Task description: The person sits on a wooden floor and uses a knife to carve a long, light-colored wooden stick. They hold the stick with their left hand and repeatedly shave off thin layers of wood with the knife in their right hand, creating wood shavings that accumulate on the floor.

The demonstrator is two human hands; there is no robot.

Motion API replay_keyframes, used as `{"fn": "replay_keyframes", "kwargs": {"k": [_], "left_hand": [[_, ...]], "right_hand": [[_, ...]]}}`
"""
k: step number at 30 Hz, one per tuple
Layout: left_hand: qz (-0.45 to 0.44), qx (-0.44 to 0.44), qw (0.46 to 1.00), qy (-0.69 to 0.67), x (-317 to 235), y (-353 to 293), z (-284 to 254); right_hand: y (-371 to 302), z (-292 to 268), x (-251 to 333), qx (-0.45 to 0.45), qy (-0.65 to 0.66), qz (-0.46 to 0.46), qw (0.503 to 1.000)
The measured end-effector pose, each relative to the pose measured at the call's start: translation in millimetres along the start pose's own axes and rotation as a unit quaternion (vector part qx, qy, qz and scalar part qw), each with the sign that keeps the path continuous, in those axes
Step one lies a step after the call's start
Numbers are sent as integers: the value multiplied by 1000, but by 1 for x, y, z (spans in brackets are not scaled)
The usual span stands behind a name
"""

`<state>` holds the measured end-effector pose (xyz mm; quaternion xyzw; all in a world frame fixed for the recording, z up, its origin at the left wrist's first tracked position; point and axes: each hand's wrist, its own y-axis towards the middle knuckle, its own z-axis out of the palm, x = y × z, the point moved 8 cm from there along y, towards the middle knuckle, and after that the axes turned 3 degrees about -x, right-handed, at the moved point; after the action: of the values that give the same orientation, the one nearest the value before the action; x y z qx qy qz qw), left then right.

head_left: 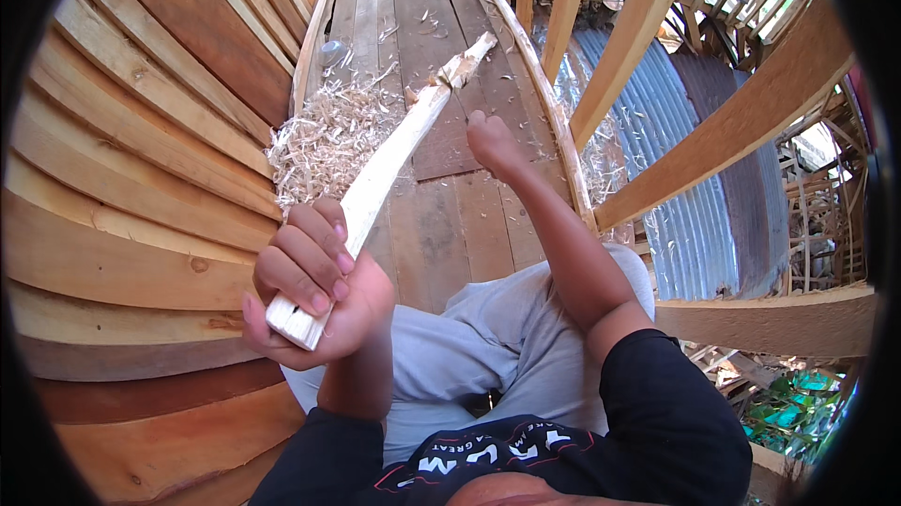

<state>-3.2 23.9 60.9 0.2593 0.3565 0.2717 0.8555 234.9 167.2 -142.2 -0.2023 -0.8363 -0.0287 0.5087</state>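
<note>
My left hand (305,271) is wrapped round the squared near end of a long, pale, peeled wooden stick (389,163). The stick slants up and away to the right, with rough, partly cut wood and curled slivers near its far end. Just right of that rough part, my right hand (494,144) is closed in a fist. What it grips is hidden; a thin dark edge shows at the stick close by, too small to name.
A heap of wood shavings (333,140) lies on the plank floor (436,215) beside the left board wall (150,140). A clear round container (332,53) stands beyond the heap. Slanted wooden railing posts (723,163) line the right, with corrugated metal roofing (671,121) below.
</note>
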Motion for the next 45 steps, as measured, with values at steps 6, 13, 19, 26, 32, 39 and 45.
{"fn": "replay_keyframes", "kwargs": {"k": [6, 13, 19, 26, 32, 39, 45], "left_hand": [[-17, 56, 998, -22, -1, 25, -20], [-41, 189, 980, -53, 17, 45, -41], [32, -74, 996, 36, 4, 41, -47], [-2, 66, 998, -20, 3, 32, -22], [-6, 121, 993, -10, 3, 28, -12], [-22, 130, 991, -12, 17, 25, -15], [-19, 109, 994, 0, 20, 19, -9]], "right_hand": [[-79, 17, 95, 110, -29, -128, 985], [-68, 8, 79, 114, -82, -89, 986], [-78, 6, 105, 201, 106, -235, 945], [-52, -2, 72, 48, 35, -158, 986], [-109, 5, 108, -63, -69, -230, 969], [-102, -7, 104, -68, -120, -199, 970], [-63, -16, 85, -137, -89, -206, 965]]}}
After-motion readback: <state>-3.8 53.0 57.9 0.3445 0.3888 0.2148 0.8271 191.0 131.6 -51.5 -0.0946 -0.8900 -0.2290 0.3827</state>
